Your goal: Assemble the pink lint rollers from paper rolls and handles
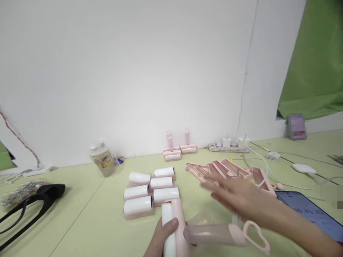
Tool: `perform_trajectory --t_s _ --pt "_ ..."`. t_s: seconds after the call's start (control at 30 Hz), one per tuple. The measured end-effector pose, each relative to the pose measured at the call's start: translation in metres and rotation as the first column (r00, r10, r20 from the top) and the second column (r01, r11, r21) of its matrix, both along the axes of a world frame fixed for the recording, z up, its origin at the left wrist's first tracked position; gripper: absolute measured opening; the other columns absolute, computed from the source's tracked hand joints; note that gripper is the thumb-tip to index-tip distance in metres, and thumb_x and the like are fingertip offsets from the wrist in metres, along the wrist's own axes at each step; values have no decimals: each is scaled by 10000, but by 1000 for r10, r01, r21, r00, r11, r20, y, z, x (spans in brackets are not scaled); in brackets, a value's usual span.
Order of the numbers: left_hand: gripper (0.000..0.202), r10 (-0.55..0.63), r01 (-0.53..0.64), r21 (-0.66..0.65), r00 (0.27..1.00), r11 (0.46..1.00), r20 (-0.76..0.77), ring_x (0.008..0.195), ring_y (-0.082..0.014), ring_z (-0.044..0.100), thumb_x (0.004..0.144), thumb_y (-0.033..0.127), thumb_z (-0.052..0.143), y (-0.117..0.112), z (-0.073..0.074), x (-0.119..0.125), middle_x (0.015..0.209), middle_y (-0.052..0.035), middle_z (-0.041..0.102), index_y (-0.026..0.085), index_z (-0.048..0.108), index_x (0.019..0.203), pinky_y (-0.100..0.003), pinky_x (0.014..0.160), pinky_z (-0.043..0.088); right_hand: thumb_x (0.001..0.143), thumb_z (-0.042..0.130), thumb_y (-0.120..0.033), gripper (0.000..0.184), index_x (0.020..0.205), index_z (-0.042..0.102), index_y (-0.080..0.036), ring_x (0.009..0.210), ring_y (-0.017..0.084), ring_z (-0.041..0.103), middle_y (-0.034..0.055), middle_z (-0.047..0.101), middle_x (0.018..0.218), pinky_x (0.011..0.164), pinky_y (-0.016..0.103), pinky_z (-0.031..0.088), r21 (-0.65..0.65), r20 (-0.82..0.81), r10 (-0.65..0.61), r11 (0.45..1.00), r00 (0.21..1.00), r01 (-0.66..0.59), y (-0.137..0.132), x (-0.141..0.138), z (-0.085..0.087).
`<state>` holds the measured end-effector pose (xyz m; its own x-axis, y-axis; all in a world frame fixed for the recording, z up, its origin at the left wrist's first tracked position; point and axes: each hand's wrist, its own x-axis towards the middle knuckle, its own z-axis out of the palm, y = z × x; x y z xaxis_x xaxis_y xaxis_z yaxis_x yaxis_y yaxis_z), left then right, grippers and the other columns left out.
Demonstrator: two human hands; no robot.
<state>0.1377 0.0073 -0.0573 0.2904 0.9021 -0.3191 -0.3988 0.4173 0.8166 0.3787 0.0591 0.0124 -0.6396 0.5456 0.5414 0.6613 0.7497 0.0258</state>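
My left hand (166,233) is wrapped round the head of a pink lint roller (180,226) with a white roll, thumb on the front. The roller's translucent handle (209,235) points right and ends in a pink heart-shaped loop. My right hand (238,196), a little blurred, reaches left above the table with fingers stretched out and nothing seen in it. Beyond its fingers lie several pink plastic casings (219,170), partly covered by the hand. Left of them, several white rolls (139,207) rest in two columns.
Finished-looking lint rollers (173,153) stand by the wall. A power strip (227,148) with chargers and white cables is at the back right. A phone (308,212) lies beside my right forearm. A bagged jar (104,160) and a black strap (37,203) are on the left.
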Motion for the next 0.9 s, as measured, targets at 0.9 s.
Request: perform_trajectory --t_s 0.9 --pt "350 351 -119 458 814 881 -463 712 -179 515 612 403 651 -7 12 22 762 -28 576 162 544 842 -264 683 430 835 469 -173 104 893 525 -240 740 102 548 9 536 834 671 205 452 -559 -449 180 707 875 -433 -45 -40 -12"
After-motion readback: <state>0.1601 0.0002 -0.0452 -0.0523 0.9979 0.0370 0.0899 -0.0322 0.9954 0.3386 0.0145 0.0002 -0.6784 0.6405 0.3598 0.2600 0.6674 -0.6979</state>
